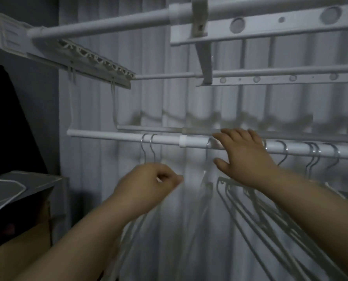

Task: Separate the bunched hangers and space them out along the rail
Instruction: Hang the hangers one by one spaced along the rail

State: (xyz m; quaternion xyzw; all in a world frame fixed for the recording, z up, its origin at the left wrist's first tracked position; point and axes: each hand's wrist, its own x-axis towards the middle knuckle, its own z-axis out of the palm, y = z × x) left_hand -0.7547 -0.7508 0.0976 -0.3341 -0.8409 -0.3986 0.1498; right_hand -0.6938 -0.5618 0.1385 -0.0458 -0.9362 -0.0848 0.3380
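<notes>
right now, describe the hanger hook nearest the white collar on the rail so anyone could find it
Follow the lower white rail to its thicker white collar. Just right of the collar hangs one metal hook, beside the right hand. Unlike the paired hooks further left, it hangs alone.

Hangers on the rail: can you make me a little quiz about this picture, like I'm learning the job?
1. True or false: the right hand is up at the rail with its fingers straight.
2. How many hanger hooks hang on the rail left of the white joint? A two, B five, C none.
3. Fill in: the left hand is ___ the rail (above or below).

Key: 1 true; 2 A; 3 below.
</notes>
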